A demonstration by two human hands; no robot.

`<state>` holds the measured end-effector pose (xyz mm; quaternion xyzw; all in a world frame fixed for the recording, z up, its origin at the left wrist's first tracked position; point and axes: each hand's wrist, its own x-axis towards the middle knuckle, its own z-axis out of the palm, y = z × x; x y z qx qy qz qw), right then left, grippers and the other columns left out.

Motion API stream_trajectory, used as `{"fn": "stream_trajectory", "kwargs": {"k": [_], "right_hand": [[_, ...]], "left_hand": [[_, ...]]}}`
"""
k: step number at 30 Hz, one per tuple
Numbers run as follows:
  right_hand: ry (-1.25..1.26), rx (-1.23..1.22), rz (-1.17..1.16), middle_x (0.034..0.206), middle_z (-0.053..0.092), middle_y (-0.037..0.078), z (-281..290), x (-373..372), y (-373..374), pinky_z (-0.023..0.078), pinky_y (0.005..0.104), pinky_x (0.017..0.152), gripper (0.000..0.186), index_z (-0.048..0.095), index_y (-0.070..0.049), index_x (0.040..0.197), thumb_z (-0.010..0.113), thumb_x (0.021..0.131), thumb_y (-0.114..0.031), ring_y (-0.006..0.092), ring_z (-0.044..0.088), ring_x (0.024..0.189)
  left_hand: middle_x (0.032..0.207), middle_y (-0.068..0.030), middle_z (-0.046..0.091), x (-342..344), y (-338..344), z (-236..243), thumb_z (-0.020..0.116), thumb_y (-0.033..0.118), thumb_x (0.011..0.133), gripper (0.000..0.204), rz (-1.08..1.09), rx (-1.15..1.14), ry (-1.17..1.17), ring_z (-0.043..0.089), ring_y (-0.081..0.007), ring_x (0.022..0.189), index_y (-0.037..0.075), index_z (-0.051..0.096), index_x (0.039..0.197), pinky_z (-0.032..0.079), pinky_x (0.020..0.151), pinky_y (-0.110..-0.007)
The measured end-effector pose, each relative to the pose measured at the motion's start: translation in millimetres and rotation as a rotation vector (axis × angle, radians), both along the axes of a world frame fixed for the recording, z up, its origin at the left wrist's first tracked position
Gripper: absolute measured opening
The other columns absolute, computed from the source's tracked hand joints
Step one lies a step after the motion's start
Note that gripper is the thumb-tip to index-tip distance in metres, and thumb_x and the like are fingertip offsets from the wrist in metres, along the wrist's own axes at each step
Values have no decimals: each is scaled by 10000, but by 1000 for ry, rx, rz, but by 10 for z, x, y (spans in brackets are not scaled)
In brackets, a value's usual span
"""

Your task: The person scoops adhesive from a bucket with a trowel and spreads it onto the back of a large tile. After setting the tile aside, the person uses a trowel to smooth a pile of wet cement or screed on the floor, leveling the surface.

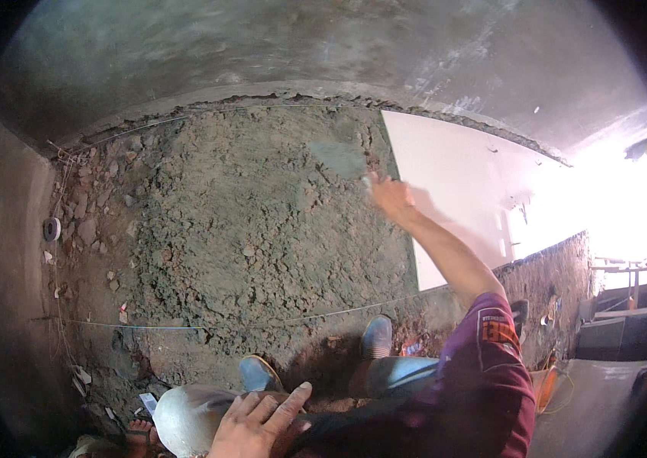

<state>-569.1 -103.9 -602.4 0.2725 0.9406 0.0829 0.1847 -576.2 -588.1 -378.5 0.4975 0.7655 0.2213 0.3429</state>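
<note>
My right hand [392, 196] reaches out over a bed of wet grey mortar [262, 206], closed round the handle of a trowel [339, 159]. The trowel's blade is slightly blurred and lies at the mortar's surface, pointing left. Just right of that hand is a large white tile [446, 175], its left edge against the rough mortar. Near the lower edge my left hand [258, 427] lies over my bent knee [190, 416], fingers stretched and holding nothing.
Strings run along the far wall and the near side [323, 313] of the mortar. Stones and rubble [90, 221] lie at the left, near a small white roll [51, 229]. My shoes [377, 337] stand before the mortar. Another person's foot [140, 435] shows lower left.
</note>
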Motion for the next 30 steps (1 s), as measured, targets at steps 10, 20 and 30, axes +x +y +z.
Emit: {"fn": "stream_trajectory", "kwargs": {"k": [10,20,30], "right_hand": [[91,125,-140,1050,696,225,-312,-392,1170,578,472,807,369,610,-52,1226,370,1027,-250,364,714,932],[149,-24,-482,1150,690,181,-468,-545,1518,564,478,849,322,679,-43,1150,478,959,-207,357,661,1101],[1345,-1292,-1348,804,612,145,-1011,-501,647,523,447,462,230,545,-9,1085,610,939,-175,302,652,656]], "left_hand": [[1138,-180,650,-173,305,-76,781,393,703,836,-37,-72,-203,570,-412,1080,121,475,1432,413,980,-560],[1025,-149,655,-159,238,-111,688,175,783,582,76,121,-68,602,-376,946,111,566,1348,490,824,-476],[950,-152,618,-243,161,-175,658,201,800,595,-83,122,-82,578,-366,882,61,535,1365,468,800,-491]]}}
